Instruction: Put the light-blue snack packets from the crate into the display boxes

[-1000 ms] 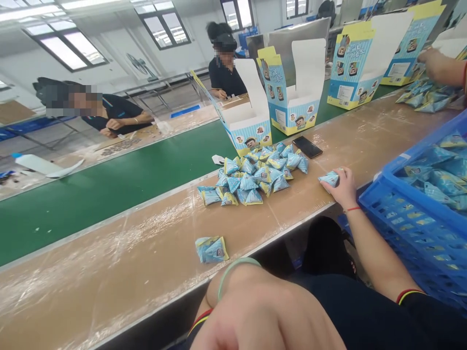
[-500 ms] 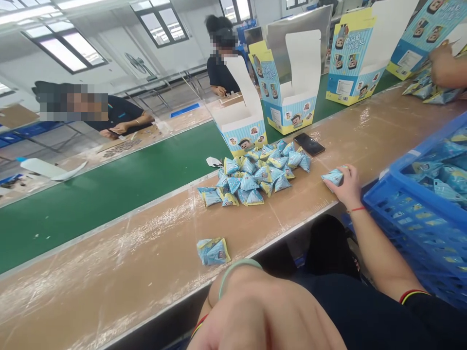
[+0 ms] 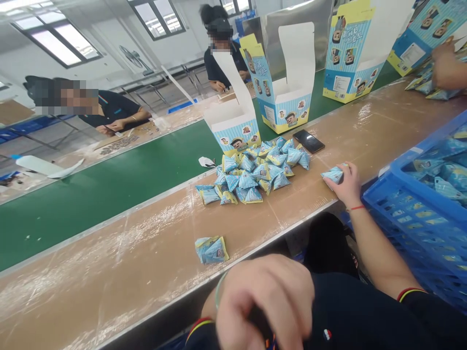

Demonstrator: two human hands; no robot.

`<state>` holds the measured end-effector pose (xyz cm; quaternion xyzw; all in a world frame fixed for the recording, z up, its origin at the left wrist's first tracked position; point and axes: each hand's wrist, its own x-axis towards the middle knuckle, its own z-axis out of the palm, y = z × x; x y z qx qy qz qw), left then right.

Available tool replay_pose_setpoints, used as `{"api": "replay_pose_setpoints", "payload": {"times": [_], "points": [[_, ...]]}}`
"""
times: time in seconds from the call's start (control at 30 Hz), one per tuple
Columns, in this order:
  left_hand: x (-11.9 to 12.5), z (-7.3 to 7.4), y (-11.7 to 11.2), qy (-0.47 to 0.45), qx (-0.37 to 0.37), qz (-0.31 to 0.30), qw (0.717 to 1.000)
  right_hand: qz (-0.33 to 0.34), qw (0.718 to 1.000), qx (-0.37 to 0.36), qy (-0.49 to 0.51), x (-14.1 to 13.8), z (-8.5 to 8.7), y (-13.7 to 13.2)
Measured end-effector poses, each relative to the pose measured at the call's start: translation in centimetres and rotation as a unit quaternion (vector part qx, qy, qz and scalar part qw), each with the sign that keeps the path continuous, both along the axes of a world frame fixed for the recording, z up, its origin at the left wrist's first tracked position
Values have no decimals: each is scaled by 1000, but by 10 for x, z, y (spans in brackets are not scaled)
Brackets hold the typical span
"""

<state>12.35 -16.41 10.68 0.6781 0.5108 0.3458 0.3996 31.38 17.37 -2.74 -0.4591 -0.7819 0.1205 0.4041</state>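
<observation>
My right hand [image 3: 349, 184] rests at the brown work surface's near edge, its fingers closed round a small blue pyramid-shaped packet [image 3: 332, 174]. Close to the camera is my left hand [image 3: 268, 296], a pale green band at its wrist. Its fingers are curled; a dark bit shows beneath them, too little to name. A heap of blue and yellow packets [image 3: 248, 172] lies on the surface, left of my right hand. One separate packet [image 3: 211, 250] lies nearer, just beyond my left hand.
A blue crate [image 3: 404, 194] full of packets stands at my right. Behind the heap are a phone [image 3: 309, 141] and open cartons [image 3: 292, 104] along a green belt [image 3: 146, 167]. Two people work across the belt; another person's hand [image 3: 447, 65] is at the far right.
My left hand has drawn up and away from the surface, its curled fingers now showing more fully. My right hand stays on the same packet. The view has shifted slightly.
</observation>
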Motion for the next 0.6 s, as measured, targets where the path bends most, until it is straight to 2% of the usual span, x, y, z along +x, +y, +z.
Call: {"api": "replay_pose_setpoints", "payload": {"times": [0.07,0.13,0.2,0.23,0.3,0.37,0.43,0.6], "points": [[-1,-4,-2,-95,-30,-32,994,2,1000,0,1,-1,0,-1],[-2,-23,-10,-124,-88,10,988,5,1000,1,-1,-1,-1,-2],[-1,-55,-28,-56,-139,93,984,5,1000,4,0,-1,-2,-2],[1,-74,-40,8,-140,126,982,4,1000,5,-1,-1,-3,-2],[8,-107,-64,135,-117,157,971,0,1000,7,0,-1,-4,-2],[17,-130,-83,214,-103,191,952,-2,1000,12,3,-1,-6,-2],[24,-142,-92,250,-93,213,940,-4,1000,18,8,-2,-7,-2],[20,-153,-92,267,-51,211,939,-5,999,27,24,-4,-9,-3]]}}
